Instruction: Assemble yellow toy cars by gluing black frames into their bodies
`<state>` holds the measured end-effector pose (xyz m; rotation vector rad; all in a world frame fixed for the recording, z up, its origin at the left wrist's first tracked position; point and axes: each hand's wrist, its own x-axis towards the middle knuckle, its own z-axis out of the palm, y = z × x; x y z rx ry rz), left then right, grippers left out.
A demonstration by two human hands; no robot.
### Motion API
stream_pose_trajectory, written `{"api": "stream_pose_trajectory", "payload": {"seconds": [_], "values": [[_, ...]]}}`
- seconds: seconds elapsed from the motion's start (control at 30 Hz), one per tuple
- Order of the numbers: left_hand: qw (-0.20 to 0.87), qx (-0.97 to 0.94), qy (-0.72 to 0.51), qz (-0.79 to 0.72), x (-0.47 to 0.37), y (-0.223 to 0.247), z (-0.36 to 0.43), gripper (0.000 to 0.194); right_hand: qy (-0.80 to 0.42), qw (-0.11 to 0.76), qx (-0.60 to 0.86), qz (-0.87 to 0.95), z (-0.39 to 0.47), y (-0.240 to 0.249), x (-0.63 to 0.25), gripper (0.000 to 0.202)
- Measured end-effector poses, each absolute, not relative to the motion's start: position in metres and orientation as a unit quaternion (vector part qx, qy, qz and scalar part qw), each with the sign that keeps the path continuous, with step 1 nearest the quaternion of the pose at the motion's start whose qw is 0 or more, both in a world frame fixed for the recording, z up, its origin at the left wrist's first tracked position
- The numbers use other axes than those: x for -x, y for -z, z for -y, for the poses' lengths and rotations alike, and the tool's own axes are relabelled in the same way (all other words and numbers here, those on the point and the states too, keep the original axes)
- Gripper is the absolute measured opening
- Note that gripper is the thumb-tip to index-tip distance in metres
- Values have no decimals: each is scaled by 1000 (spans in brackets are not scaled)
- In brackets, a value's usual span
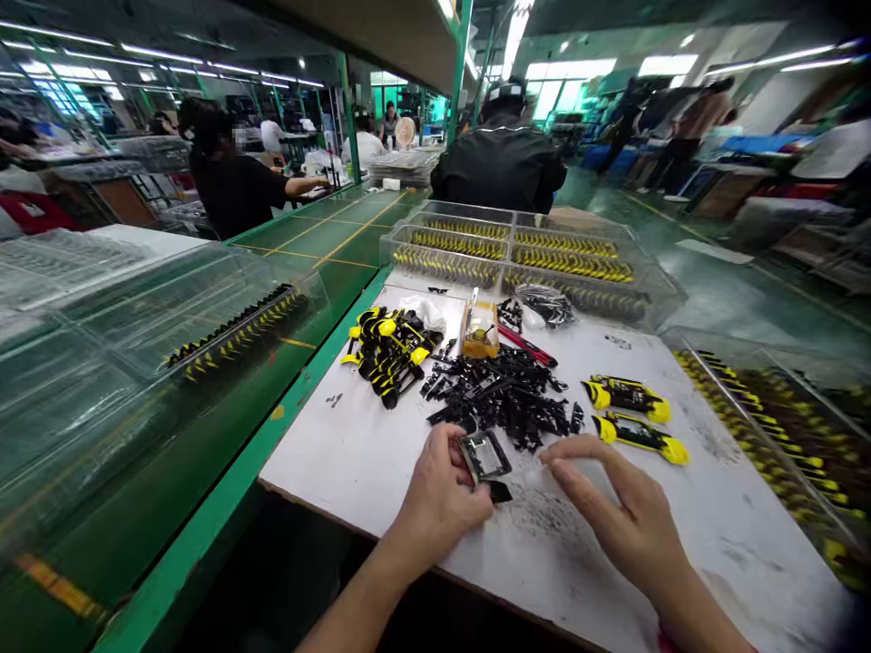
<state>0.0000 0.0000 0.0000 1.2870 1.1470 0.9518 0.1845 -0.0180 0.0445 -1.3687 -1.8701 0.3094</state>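
Note:
My left hand [442, 490] is closed around a small black rectangular frame part [484, 455] with a pale, shiny middle. A dark flap [500, 492] sticks out below that part, beside my thumb. To its right, my right hand [616, 508] hovers low over the white tabletop [544, 553], thumb and forefinger tips brought close together. Something pale and faint shows at those tips, too blurred to name. Just beyond both hands lies a loose heap of small black parts [504, 390].
Yellow-and-black assemblies [391, 349] are piled at left; two more [630, 399] lie at right. Clear divided trays with yellow-black parts stand behind [510, 263], at right [768, 417] and on the left [231, 336]. A green conveyor [204, 435] runs alongside. People sit ahead.

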Motion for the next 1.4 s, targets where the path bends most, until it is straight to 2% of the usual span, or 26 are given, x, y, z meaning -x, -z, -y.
{"api": "stream_pose_trajectory", "payload": {"seconds": [0.53, 1.0, 1.4], "values": [[547, -550, -419, -472, 1, 10, 2, 52, -150, 383, 532, 741, 18, -45, -183, 8], [536, -560, -422, -470, 2, 10, 1, 52, -138, 416, 565, 699, 15, -36, -195, 13], [556, -545, -417, -470, 0, 3, 0, 51, -173, 388, 557, 713, 14, -39, -189, 13]]}}
